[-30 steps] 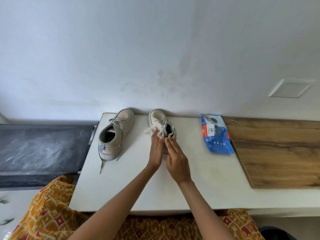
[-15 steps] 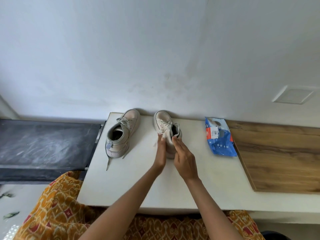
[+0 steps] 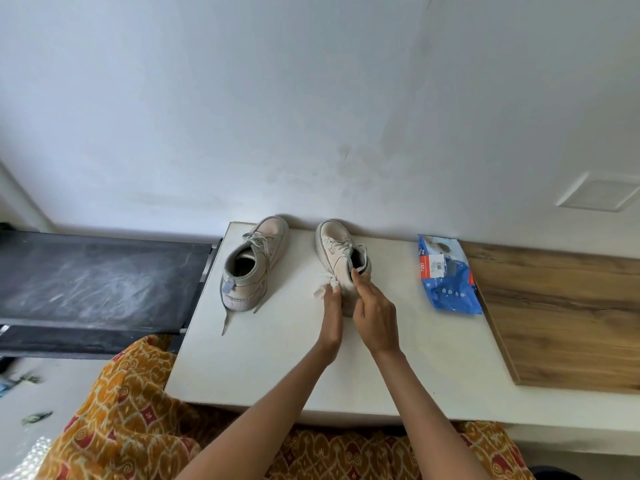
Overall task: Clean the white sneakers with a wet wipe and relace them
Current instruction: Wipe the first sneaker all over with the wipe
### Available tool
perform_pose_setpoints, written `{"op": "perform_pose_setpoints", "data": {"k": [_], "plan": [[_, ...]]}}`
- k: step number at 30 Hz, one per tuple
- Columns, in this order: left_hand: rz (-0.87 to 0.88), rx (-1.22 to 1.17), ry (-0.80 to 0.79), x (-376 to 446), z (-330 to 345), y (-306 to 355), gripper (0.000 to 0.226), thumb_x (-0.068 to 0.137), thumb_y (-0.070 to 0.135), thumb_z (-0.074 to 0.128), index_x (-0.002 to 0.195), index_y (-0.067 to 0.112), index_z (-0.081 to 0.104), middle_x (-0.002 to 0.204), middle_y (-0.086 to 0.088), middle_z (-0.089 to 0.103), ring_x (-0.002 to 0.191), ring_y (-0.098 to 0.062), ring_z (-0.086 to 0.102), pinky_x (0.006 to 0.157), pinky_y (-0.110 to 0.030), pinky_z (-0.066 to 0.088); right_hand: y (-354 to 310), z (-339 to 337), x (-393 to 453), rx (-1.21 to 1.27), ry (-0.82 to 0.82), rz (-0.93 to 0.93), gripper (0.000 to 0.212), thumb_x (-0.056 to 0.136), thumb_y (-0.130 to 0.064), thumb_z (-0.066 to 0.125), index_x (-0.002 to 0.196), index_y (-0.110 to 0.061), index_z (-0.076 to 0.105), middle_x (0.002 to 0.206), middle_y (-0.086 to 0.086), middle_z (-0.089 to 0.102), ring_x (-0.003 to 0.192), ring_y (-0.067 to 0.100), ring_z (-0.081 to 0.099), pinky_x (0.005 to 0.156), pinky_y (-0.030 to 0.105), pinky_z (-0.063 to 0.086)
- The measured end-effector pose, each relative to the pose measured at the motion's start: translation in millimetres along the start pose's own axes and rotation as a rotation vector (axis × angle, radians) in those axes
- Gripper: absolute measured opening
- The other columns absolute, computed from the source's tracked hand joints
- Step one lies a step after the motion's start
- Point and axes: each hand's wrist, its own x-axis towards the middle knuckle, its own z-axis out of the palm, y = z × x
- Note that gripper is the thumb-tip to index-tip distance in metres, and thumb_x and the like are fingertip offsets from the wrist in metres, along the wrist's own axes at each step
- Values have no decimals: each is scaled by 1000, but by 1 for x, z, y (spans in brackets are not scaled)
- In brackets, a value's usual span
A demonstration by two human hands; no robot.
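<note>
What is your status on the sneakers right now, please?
Left hand holds the wipe against the right sneaker. Right hand steadies its heel. Left sneaker untouched. Nothing blocking.

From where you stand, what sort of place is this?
Probably a room in a home, not a workshop: a plain painted wall, a white table pushed against it with a wooden board alongside, and a dark cot-like frame beside it.
</note>
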Motion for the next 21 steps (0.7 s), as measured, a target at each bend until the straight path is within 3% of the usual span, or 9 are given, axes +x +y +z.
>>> {"op": "perform_pose_setpoints", "data": {"k": [3, 7, 9, 12, 17, 21], "plan": [[37, 46, -1, -19, 3, -12, 51, 98, 47, 23, 140, 22, 36, 140, 6, 44, 131, -5, 38, 110, -24, 29, 0, 1, -1, 16, -23, 34, 53, 82, -15, 28, 120, -1, 62, 114, 15, 67, 99, 29, 67, 75, 33, 56], [54, 67, -33, -39, 9, -23, 37, 103, 35, 19, 139, 35, 28, 143, 21, 32, 131, 12, 27, 108, -11, 22, 5, -1, -2, 35, -45, 63, 56, 81, -16, 26, 125, -6, 59, 123, 11, 63, 108, 26, 64, 85, 33, 53], [62, 80, 5, -38, 11, -23, 35, 103, 36, 20, 137, 35, 29, 141, 21, 33, 129, 16, 27, 107, -7, 22, 12, -4, -3, 52, -65, 59, 52, 82, -7, 33, 129, -10, 56, 128, 9, 60, 113, 24, 60, 89, 32, 51], [48, 77, 165, -20, 12, -13, 57, 98, 49, 21, 145, 18, 28, 151, 1, 29, 140, -8, 22, 118, -33, 18, 24, -8, -4, 148, -88, 86, 50, 88, 4, 43, 135, -14, 50, 141, 5, 46, 128, 17, 47, 98, 29, 45], [30, 88, 87, -3, 8, -8, 52, 103, 40, 18, 150, 20, 14, 158, 7, 12, 143, -2, 9, 119, -28, 8, 30, 0, -5, 383, -132, 430, 45, 99, -26, 43, 144, -23, 35, 152, 3, 27, 141, 13, 24, 110, 27, 29], [14, 174, 43, -18, 12, -19, 46, 104, 29, 19, 148, 16, 18, 154, 8, 14, 142, -5, 9, 117, -23, 8, 25, 3, -6, 617, -110, 649, 44, 100, -35, 37, 144, -32, 32, 149, -10, 35, 136, 7, 33, 105, 19, 27]]}}
